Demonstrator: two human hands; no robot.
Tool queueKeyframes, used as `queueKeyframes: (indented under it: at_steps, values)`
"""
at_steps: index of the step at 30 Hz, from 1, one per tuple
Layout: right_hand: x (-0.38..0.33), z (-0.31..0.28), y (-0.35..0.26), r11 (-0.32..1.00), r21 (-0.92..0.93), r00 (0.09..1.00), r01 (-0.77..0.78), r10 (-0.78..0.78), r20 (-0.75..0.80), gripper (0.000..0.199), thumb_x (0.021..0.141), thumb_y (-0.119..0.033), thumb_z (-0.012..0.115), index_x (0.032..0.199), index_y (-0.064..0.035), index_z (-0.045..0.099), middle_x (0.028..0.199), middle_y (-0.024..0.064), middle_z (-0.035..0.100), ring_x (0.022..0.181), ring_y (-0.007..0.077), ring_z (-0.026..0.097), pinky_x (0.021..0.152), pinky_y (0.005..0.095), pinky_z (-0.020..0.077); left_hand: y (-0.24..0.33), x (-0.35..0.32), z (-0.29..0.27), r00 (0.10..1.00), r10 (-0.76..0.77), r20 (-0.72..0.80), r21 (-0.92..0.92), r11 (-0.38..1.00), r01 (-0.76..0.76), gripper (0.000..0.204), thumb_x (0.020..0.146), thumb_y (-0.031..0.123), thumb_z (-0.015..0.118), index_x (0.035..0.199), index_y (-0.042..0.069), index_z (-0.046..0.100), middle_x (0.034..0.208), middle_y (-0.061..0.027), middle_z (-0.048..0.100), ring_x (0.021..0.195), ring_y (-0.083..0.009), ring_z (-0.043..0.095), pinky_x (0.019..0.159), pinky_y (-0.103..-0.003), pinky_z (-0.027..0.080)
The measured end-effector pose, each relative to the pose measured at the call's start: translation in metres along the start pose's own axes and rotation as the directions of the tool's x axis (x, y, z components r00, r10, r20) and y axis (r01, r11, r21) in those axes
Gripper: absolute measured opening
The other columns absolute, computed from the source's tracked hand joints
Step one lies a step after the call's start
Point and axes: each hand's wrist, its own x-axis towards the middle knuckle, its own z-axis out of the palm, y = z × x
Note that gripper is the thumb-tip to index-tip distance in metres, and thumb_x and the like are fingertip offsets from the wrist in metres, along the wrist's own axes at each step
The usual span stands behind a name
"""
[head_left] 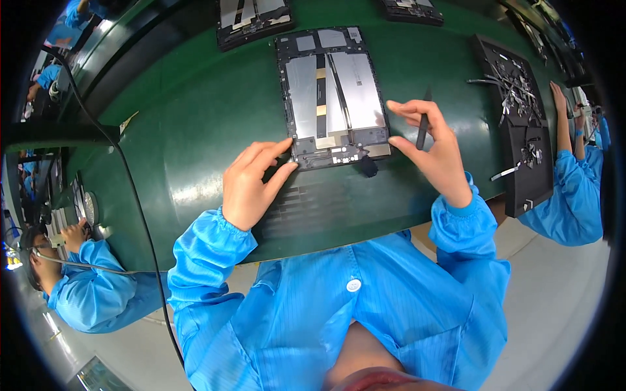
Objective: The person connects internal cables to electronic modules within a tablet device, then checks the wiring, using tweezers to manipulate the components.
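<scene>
Green bench (169, 156) spreads leftward. The left hand's (251, 179) half-open grip touches the opened tablet's (357, 98) lower left corner. The tablet lies between both hands. The right hand's (440, 150) grip, thumb and forefinger parted at its right edge, holds a slim dark tool (424, 124). A black tray (521, 186) contains loose cables (512, 85).

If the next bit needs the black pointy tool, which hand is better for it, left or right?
Probably the right hand: it holds the black pointed tool beside the right edge of the opened tablet. The left hand holds no tool and is at the tablet's lower left edge.
</scene>
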Motion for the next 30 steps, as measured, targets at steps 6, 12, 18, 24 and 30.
queueKeyframes:
  at_steps: [6, 12, 18, 24, 30]
  values:
    - [0.011, 0.075, -0.027, 0.991, -0.013, 0.975, 0.132, -0.127, 0.180, 0.029, 0.080, 0.001, 0.076, 0.105, -0.0049, 0.062, 0.098, 0.0090, 0.070, 0.094, 0.0280, 0.069, 0.081, 0.0365, 0.0542, 0.004, 0.011, 0.008, 0.879, 0.474, -0.052, 0.310, 0.844, -0.437, 0.024, 0.071, 0.001, 0.079, 0.094, 0.007, 0.073, 0.086, -0.0046, 0.067, 0.073, -0.0233, 0.065, 0.061, -0.034, 0.052]
    - [0.016, 0.090, -0.015, 0.983, 0.033, 0.970, 0.180, -0.183, 0.159, 0.028, 0.080, 0.003, 0.076, 0.103, -0.0029, 0.060, 0.095, 0.0103, 0.069, 0.090, 0.0250, 0.069, 0.078, 0.0342, 0.0549, -0.007, 0.011, 0.017, 0.880, 0.459, -0.126, 0.246, 0.874, -0.420, 0.022, 0.074, 0.005, 0.078, 0.095, 0.009, 0.071, 0.086, -0.0013, 0.065, 0.072, -0.0201, 0.065, 0.062, -0.033, 0.053]
    - [0.012, 0.091, -0.013, 0.964, 0.259, 0.990, 0.065, -0.094, 0.103, 0.026, 0.083, 0.005, 0.074, 0.102, -0.0016, 0.058, 0.095, 0.0092, 0.068, 0.087, 0.0200, 0.070, 0.079, 0.0317, 0.0567, -0.001, 0.004, 0.014, 0.987, 0.149, -0.058, -0.126, 0.980, -0.156, 0.026, 0.078, 0.008, 0.081, 0.103, 0.008, 0.072, 0.083, -0.0029, 0.065, 0.059, -0.0140, 0.059, 0.054, -0.029, 0.049]
    - [0.014, 0.088, -0.012, 0.971, 0.214, 0.979, 0.109, -0.142, 0.144, 0.027, 0.083, 0.004, 0.075, 0.103, -0.0019, 0.058, 0.096, 0.0097, 0.068, 0.087, 0.0204, 0.070, 0.079, 0.0322, 0.0568, 0.000, -0.001, 0.021, 1.000, 0.016, 0.017, -0.274, 0.962, -0.010, 0.021, 0.081, 0.005, 0.079, 0.101, 0.006, 0.073, 0.081, -0.0027, 0.065, 0.052, -0.0094, 0.050, 0.051, -0.026, 0.043]
    - [0.014, 0.087, -0.016, 0.979, 0.141, 0.979, 0.146, -0.163, 0.121, 0.028, 0.082, 0.003, 0.076, 0.102, -0.0017, 0.058, 0.097, 0.0103, 0.069, 0.090, 0.0210, 0.071, 0.080, 0.0327, 0.0574, -0.001, 0.000, 0.023, 1.000, -0.005, -0.014, -0.360, 0.933, -0.001, 0.014, 0.084, 0.002, 0.076, 0.098, 0.003, 0.073, 0.088, -0.0018, 0.069, 0.060, -0.0028, 0.048, 0.050, -0.020, 0.035]
